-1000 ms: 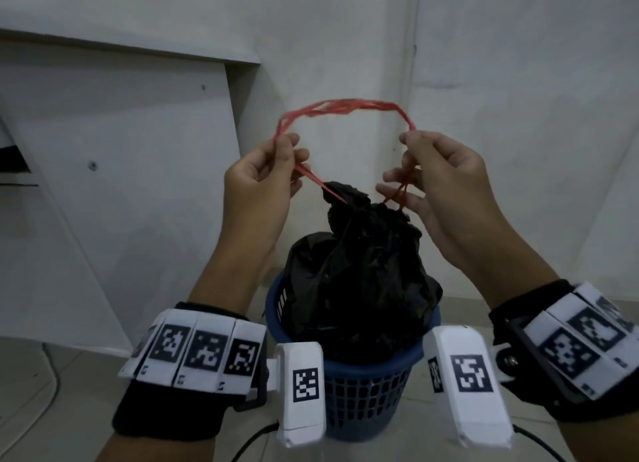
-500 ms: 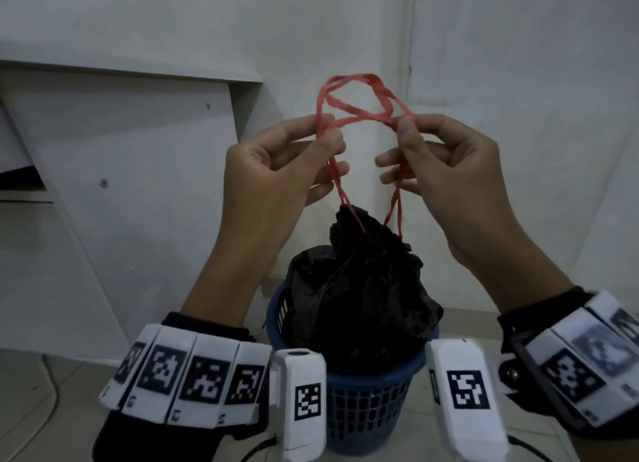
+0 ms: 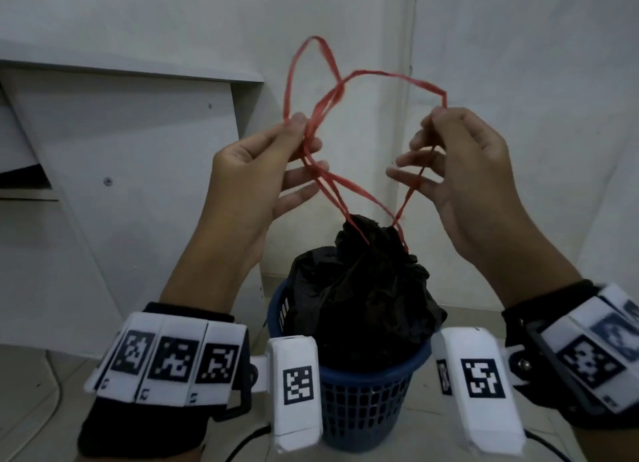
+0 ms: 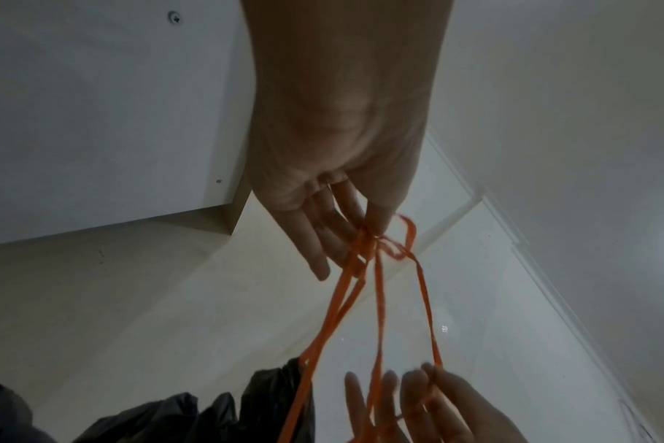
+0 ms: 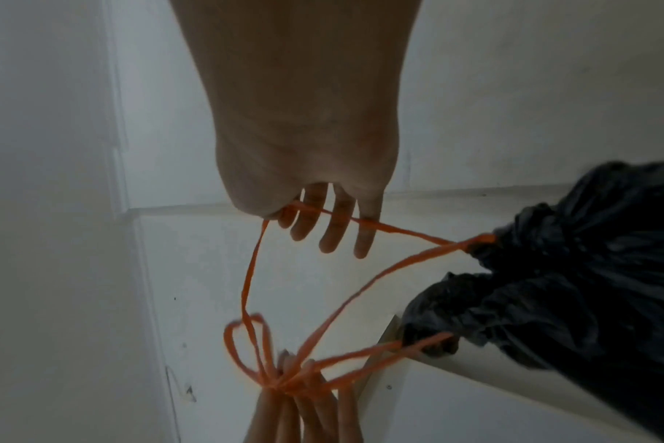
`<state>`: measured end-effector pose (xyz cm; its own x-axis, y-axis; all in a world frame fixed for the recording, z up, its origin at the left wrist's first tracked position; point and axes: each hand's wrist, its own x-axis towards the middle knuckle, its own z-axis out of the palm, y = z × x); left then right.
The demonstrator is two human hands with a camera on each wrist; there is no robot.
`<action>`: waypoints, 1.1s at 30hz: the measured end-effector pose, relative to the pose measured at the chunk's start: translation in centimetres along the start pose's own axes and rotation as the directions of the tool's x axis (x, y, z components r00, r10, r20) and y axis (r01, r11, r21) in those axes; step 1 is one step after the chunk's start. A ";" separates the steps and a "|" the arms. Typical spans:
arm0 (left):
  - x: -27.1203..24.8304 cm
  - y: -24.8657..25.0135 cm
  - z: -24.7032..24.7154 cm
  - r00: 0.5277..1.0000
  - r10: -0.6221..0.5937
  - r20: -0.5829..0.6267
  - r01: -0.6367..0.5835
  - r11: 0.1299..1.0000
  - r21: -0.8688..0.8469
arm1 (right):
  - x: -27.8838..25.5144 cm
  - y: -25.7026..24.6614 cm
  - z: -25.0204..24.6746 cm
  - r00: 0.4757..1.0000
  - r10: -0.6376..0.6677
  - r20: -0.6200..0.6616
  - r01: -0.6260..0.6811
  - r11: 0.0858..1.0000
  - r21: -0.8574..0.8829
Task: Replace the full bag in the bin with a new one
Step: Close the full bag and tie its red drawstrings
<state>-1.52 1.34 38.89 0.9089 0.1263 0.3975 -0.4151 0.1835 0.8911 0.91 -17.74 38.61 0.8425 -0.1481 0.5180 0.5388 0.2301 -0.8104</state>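
Since a second ago both hands have risen and the red cord point(image 3: 337, 91), then one arch between them, now crosses into two loops above the bag point(image 3: 363, 288). The left hand point(image 3: 256, 171) pinches the crossing between thumb and forefinger, its other fingers spread loose. The right hand point(image 3: 460, 164) pinches the far loop at its top, and a strand runs down past its straight lower fingers. Both hands are raised palm-inward over the bin point(image 3: 366, 392), well above the bag's gathered neck.

The black bag, its mouth drawn shut, sits in the blue bin on the floor by the wall. By my reading the knot is only half made. Tightening it, lifting the bag out and fitting a new one all remain; no new bag shows.
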 end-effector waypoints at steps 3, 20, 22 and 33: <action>0.2 -0.3 -0.5 0.998 -0.004 -0.065 0.001 0.999 -0.049 | 0.3 0.1 -0.7 0.992 0.059 -0.108 -0.050 0.995 0.087; -0.5 0.4 2.7 0.990 -0.115 0.086 0.134 0.954 -0.269 | -0.2 0.1 0.3 0.956 0.241 0.168 -0.227 0.969 -0.095; -0.5 0.0 3.0 0.979 -0.165 0.122 0.190 0.952 -0.240 | -0.2 0.7 0.0 0.969 0.197 0.150 -0.154 0.954 -0.258; -0.9 -4.8 3.5 0.989 -0.109 -0.099 0.131 0.960 0.246 | -0.8 0.7 0.9 0.949 0.118 0.292 -0.073 0.984 -0.162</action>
<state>-0.23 -3.07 34.97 0.9404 0.2016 0.2740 -0.2701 -0.0470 0.9617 0.65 -16.57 37.90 0.8634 0.1671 0.4760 0.4690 0.0816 -0.8794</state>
